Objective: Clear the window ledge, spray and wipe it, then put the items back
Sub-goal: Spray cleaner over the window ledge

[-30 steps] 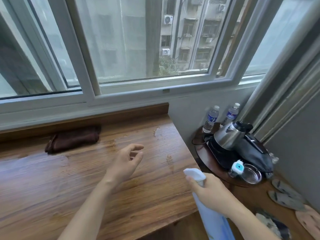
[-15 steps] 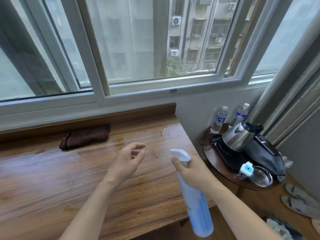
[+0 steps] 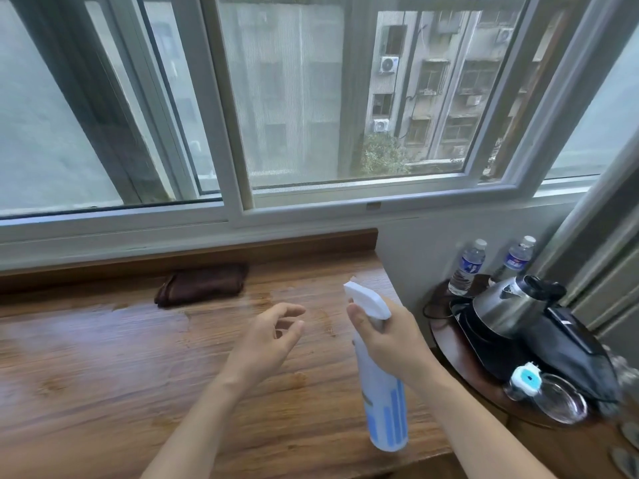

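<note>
The right hand [image 3: 390, 337] has lifted the spray bottle [image 3: 380, 385] from below the edge up over the window ledge [image 3: 103, 375], grip curled round its neck, nozzle aimed forward-left. The left hand [image 3: 266, 344] stays loosely spread beside it, holding nothing. The brown cloth [image 3: 200, 284] lies well beyond; spraying looks imminent.

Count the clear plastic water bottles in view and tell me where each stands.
2. One clear plastic water bottle stands at the round wooden side table's back, by the wall; the other stands right of it, behind the steel kettle. More may be hidden.
</note>
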The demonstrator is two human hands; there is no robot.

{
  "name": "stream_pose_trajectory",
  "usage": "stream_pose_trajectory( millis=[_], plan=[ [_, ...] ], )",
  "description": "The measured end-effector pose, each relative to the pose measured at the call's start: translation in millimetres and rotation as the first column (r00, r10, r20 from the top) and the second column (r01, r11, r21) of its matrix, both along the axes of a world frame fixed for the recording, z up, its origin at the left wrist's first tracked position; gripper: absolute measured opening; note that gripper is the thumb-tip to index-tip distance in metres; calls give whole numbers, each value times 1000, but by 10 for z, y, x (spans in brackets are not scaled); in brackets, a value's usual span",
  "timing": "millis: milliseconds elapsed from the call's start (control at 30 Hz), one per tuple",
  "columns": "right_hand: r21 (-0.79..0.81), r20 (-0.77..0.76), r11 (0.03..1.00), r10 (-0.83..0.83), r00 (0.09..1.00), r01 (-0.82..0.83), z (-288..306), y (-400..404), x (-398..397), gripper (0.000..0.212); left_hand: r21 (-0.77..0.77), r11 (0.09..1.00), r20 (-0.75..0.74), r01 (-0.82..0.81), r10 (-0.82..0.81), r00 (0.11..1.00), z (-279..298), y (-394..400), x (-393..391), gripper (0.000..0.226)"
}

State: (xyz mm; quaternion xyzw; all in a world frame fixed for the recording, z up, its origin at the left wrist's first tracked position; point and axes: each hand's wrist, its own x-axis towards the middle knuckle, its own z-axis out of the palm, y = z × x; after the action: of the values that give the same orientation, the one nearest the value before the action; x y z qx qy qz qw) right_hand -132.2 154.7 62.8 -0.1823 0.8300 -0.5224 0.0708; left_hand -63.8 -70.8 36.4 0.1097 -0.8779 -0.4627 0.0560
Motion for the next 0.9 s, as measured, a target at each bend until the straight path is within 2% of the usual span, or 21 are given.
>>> stream_pose_trajectory(
  millis=[67, 133, 200, 267, 367, 533, 700, 900],
  plan=[
    [-41, -50, 999, -24, 998, 22, 58, -21, -4, 45, 66, 996, 24, 52, -54, 998, 48, 63, 17, 32],
    [-112, -72, 993, -46, 996, 38, 104, -66, 4, 41, 131, 977, 64, 168, -177, 982, 93, 180, 36, 51],
    [-185, -103, 981, -81, 991, 61, 134, -111, 9, 38, 104, 949, 92, 297, -307, 947, 106, 355, 52, 67],
    [-248, -127, 966, -111, 986, 77, 169, -150, 35, 37, 65, 932, 73, 356, -360, 930, 69, 520, 41, 66],
    [-313, -129, 943, -157, 979, 110, 260, -186, 97, 39, 70, 933, 1, 352, -353, 936, -22, 645, -11, 57],
    [-254, -136, 958, -172, 976, 134, 461, -56, 136, 49, 69, 924, -123, 377, -367, 922, -46, 742, -181, 53],
    [-142, -187, 974, -201, 962, 176, 658, 343, 153, 24, 77, 885, -202, 460, -438, 876, 42, 904, -422, 60],
    [-137, -189, 960, -266, 945, 243, 829, 877, -21, 20, 40, 875, -268, 483, -456, 849, 214, 1278, -735, 61]
  ],
)
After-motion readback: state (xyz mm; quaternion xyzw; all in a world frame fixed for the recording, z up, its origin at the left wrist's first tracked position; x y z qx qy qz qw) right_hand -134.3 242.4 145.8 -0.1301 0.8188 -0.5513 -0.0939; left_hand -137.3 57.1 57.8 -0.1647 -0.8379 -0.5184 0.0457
